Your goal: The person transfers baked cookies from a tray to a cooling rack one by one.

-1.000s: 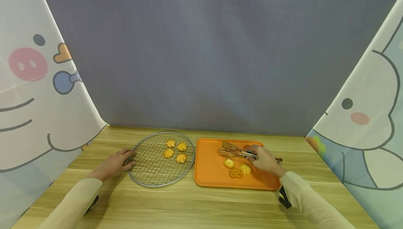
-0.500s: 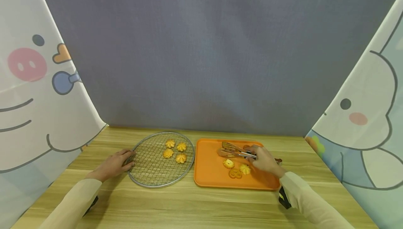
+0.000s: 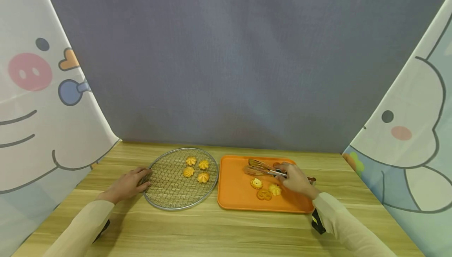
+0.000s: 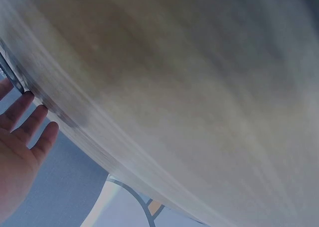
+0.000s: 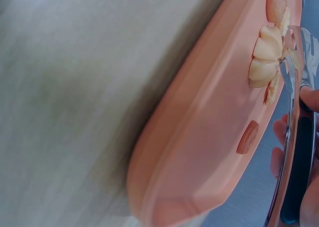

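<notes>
My left hand (image 3: 128, 184) rests at the left rim of a round wire rack (image 3: 169, 188), its fingertips on the metal edge. In the left wrist view its fingers (image 4: 46, 140) are fairly straight and spread. Several piped cookies (image 3: 203, 177) lie on the rack's right half. My right hand (image 3: 296, 179) holds metal tongs (image 3: 259, 169) with dark grips over an orange tray (image 3: 231, 192). Their ends point left, slightly apart. Just in front of them sit a cream-centred cookie (image 3: 256, 183), a yellow piped cookie (image 3: 275, 189) and a pretzel-shaped cookie (image 3: 264, 195).
A brown cookie (image 5: 248, 137), partly hidden by my right hand in the head view, lies on the tray. Rack and tray stand side by side on a wood-grain table (image 3: 197, 233). A grey curtain (image 3: 226, 72) hangs behind; printed cloths flank both sides.
</notes>
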A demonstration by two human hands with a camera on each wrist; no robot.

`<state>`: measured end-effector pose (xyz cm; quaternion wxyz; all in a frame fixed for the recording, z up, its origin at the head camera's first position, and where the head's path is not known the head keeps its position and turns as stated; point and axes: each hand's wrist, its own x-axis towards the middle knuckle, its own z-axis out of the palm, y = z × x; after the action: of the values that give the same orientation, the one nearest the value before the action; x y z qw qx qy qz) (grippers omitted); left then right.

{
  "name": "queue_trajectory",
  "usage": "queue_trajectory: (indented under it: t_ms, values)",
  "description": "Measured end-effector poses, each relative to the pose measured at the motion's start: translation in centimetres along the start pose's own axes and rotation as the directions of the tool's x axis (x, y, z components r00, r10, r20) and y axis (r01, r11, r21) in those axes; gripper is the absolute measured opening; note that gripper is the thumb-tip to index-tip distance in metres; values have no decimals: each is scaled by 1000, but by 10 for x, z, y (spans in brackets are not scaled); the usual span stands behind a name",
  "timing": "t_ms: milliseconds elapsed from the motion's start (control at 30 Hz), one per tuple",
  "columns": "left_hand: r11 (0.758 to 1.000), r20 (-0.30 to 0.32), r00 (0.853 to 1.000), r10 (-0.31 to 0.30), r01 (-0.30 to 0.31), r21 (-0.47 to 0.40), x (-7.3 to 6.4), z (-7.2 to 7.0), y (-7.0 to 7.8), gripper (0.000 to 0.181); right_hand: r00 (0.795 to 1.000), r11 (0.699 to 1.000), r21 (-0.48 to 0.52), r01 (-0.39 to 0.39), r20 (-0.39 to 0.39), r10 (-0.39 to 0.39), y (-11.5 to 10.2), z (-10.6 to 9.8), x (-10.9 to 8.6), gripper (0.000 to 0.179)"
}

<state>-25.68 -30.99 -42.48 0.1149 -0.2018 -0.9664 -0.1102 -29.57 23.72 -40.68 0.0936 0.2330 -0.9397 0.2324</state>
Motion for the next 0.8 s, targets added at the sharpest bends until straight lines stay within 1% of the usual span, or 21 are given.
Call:
queue_trajectory:
  t_ms: [167, 333, 567, 800]
  values:
    - [1000, 2, 1000, 5, -5, -8, 0, 0, 0, 43, 1000, 999, 26, -20, 1, 20, 0, -1, 0, 34]
    - [1000, -4, 1000, 19, -19, -8, 0, 0, 0, 43, 1000, 999, 22, -23, 8, 23, -1, -2, -1, 34]
    - [1000, 14, 1000, 3, -3, -10, 0, -1, 0, 43, 999, 998, 52, -28, 20, 27, 0, -2, -1, 36]
    - [1000, 11, 1000, 4, -4, -7, 1, 1, -2, 44, 1000, 1000, 25, -10, 7, 10, 1, 0, 0, 35]
